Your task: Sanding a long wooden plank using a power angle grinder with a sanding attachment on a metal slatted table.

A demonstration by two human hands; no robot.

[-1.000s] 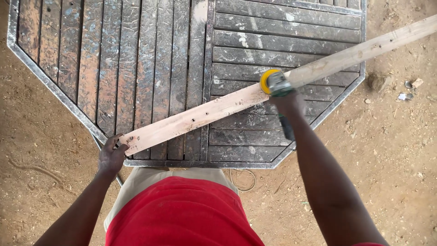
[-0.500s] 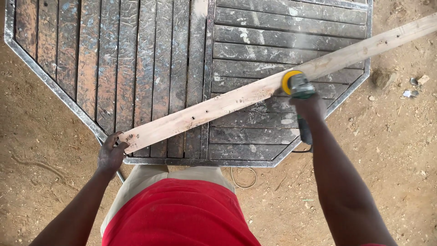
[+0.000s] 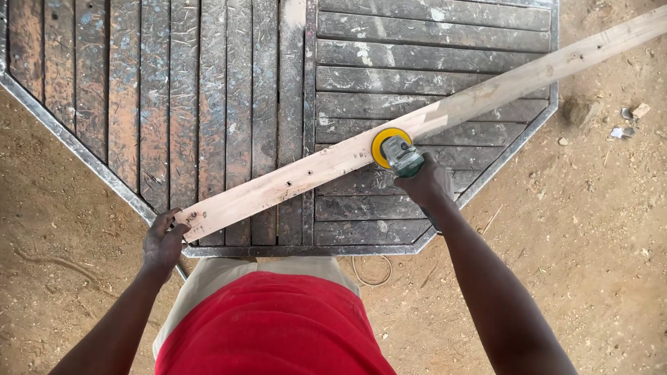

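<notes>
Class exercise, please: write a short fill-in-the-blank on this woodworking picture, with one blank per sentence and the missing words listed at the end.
1. The right hand holds a power sander with a ____ disc.
2. The left hand grips the near ____ of the long wooden plank.
3. The plank lies across a worktable topped with dark wooden ____.
4. Around the table the ground is bare ____.

Missing words: yellow; end; slats; dirt

The right hand [image 3: 425,182] has slid the angle grinder [image 3: 394,151] along the wooden plank [image 3: 417,128] toward seven o'clock, back nearer the left hand [image 3: 164,240]. Half a second ago its yellow disc sat farther out toward two o'clock.
</notes>
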